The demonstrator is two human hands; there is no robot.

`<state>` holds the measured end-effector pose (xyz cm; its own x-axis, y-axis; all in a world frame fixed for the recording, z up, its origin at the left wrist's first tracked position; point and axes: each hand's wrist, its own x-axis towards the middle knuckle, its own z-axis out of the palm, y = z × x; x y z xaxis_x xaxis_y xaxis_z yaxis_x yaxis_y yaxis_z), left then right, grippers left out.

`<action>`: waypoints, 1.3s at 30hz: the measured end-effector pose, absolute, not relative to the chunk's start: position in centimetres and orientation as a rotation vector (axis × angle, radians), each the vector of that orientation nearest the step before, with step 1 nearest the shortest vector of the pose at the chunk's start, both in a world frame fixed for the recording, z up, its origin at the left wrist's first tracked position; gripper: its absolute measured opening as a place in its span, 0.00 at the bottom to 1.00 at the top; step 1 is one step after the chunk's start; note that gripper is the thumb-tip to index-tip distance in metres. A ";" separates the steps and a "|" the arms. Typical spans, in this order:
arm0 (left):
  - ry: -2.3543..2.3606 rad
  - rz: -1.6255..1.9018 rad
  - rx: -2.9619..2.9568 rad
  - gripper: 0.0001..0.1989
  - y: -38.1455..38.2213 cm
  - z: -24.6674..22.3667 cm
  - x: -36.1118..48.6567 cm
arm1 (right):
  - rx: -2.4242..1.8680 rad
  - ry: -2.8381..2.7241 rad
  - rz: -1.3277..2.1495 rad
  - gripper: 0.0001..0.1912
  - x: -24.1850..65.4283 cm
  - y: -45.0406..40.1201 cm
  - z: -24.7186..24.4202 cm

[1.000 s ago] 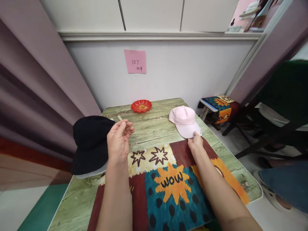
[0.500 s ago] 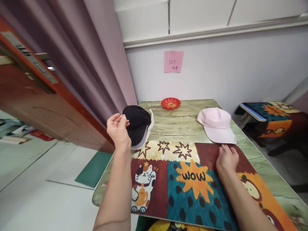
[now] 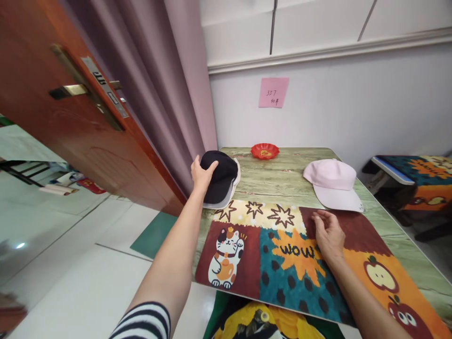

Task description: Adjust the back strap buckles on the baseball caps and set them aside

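My left hand (image 3: 203,177) is at the black cap (image 3: 221,176), thumb and fingers spread apart along the near left side of its crown. Whether the fingers press on the cloth I cannot tell. A white cap (image 3: 238,181) shows partly from beneath the black one, both at the table's left edge. Over the dark red part of the patterned mat (image 3: 282,235) is my right hand (image 3: 329,233), fingers loosely curved and apart from the thumb, holding nothing. Just beyond it lies a pale pink cap (image 3: 334,183), brim toward me.
A red scalloped dish (image 3: 264,151) stands at the back of the wood-patterned table (image 3: 275,176). To the left are a brown door (image 3: 116,150) and a purple curtain (image 3: 176,70). A pink note (image 3: 273,92) is on the wall. Another table (image 3: 391,170) stands at right.
My left hand has moved from a pinched pose in front of the black cap to spread fingers against it. My right hand has shifted slightly back from the pink cap's brim. The view has turned left.
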<state>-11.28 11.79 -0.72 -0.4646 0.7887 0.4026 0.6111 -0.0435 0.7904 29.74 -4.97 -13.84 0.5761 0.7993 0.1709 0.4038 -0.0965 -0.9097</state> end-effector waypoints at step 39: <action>1.211 2.002 1.672 0.28 6.8 9.3 -10.0 | -1.781 -1.114 0.494 0.25 25.7 -4.4 -10.9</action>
<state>-9.98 6.80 9.29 -0.3004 0.6641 0.6846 0.2982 -0.6164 0.7288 25.66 -4.38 -10.91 0.5045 0.8525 0.1367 0.4716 -0.1395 -0.8707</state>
